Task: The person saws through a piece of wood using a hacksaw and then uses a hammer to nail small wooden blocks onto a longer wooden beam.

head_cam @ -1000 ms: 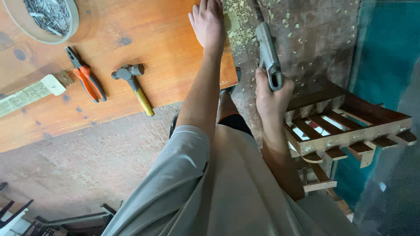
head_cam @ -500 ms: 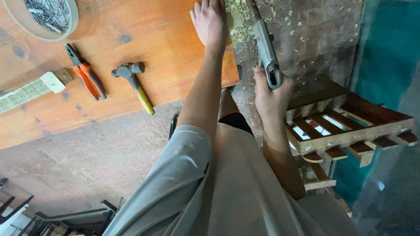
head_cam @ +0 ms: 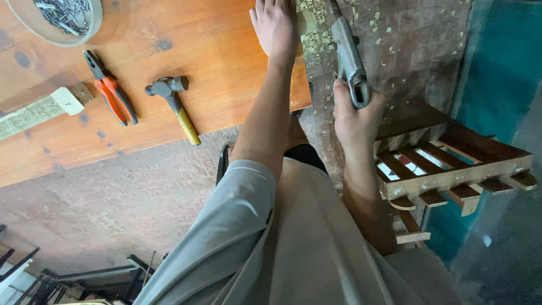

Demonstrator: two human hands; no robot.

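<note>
The left hand [head_cam: 275, 25] lies flat, palm down with fingers stretched out and gripping nothing, on the orange wooden counter [head_cam: 186, 51] right at its edge, the bare forearm running straight back to a grey sleeve; the right hand [head_cam: 354, 116] is clenched around the looped grip of a grey metal tool [head_cam: 348, 53], whose long body points away from the person along a narrow wooden strip [head_cam: 311, 34] that lies just beside the counter's edge and is strewn with pale chips; the left hand's fingers touch that strip's near side. Pale chips also scatter over the tiled floor [head_cam: 418, 45] beyond the tool; a slatted wooden rack [head_cam: 457, 169] stands close to the right wrist, leaving little room on that side. On the counter, well apart from the left hand, lie a hammer [head_cam: 172, 107] with a yellow handle, orange-handled pliers [head_cam: 110, 90], a pale wooden block [head_cam: 39, 110] and a round dish of nails [head_cam: 62, 17], with bare board between hammer and hand.
</note>
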